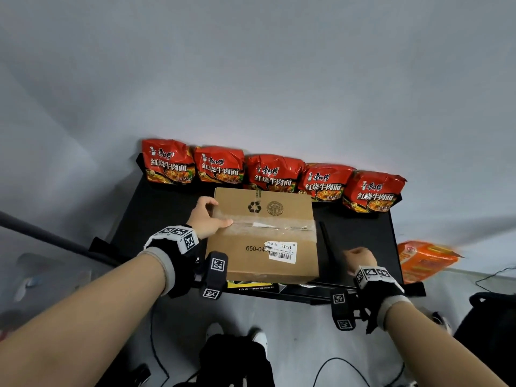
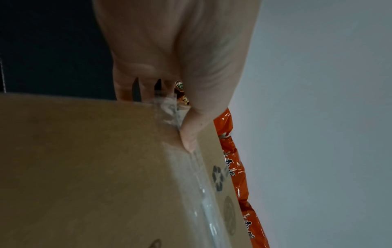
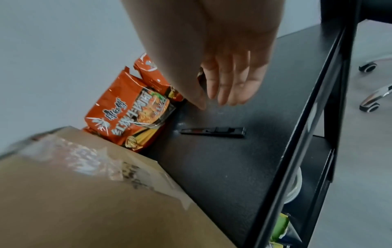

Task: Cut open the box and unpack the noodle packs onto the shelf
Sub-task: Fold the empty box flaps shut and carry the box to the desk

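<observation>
A taped brown cardboard box [image 1: 262, 236] lies on the black shelf top [image 1: 363, 227]. My left hand [image 1: 212, 216] grips the box's left edge, thumb [image 2: 189, 134] pressed on the clear tape seam and fingers down the side. Right of the box, my right hand [image 1: 360, 258] hovers over the shelf with straight fingers [image 3: 229, 83] and holds nothing. A black utility knife [image 3: 213, 132] lies on the shelf just below them, between hand and box [image 3: 84, 193]. Several red noodle packs [image 1: 273, 171] stand in a row against the wall behind the box.
An orange noodle pack [image 1: 424, 261] shows blurred past the shelf's right end. A lower shelf holds a white plate [image 3: 296, 189] and a green packet [image 3: 280, 229]. Office chair legs [image 3: 375, 83] stand on the floor at right. Cables run across the floor below.
</observation>
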Available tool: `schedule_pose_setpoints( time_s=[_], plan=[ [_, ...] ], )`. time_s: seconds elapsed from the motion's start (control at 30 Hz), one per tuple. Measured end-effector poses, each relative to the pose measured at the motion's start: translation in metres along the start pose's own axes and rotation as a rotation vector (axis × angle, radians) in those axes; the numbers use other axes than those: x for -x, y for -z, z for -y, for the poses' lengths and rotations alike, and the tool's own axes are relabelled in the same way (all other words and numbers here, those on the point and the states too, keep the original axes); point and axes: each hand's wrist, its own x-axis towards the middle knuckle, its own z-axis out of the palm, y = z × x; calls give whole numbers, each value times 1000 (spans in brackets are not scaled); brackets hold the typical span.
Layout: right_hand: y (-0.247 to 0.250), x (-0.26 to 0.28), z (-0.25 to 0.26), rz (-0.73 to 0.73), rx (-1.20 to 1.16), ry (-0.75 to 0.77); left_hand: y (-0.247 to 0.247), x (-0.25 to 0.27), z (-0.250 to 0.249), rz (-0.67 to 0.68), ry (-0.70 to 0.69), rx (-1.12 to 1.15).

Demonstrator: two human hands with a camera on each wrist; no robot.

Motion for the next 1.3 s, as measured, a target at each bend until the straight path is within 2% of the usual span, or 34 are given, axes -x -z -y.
schedule_pose_setpoints(
  time_s=[0.17, 0.27, 0.4, 0.47, 0.6, 0.73, 0.87, 1.0, 1.1, 1.17, 1.3],
  plan=[
    [-14, -3, 16, -13, 125, 41, 9, -9, -14, 144, 158, 73],
    [-23, -3, 21, 42, 251, 41, 11, -15, -15, 166, 226, 40],
    [-25, 3, 28, 98, 367, 42, 11, -19, -8, 199, 277, 102],
    [-26, -2, 26, 174, 384, 19, 12, -20, -6, 201, 287, 122],
    [-21, -4, 14, 354, 202, -111, 12, -17, -7, 216, 271, 132],
    [-10, 19, 21, 429, -81, -100, 13, -10, -7, 215, 255, 121],
    [1, 39, 38, 350, -313, 8, 14, -9, 0, 268, 258, 99],
    [-5, 48, 54, 196, -411, 119, 3, -52, 44, 302, 265, 107],
    [-22, 49, 57, 111, -276, 163, 9, -13, 18, 310, 278, 136],
    [-30, 56, 60, 125, -235, 158, 13, 20, -4, 323, 247, 170],
    [-38, 74, 64, 99, -208, 182, 14, 37, -11, 406, 153, 245]
  ],
)
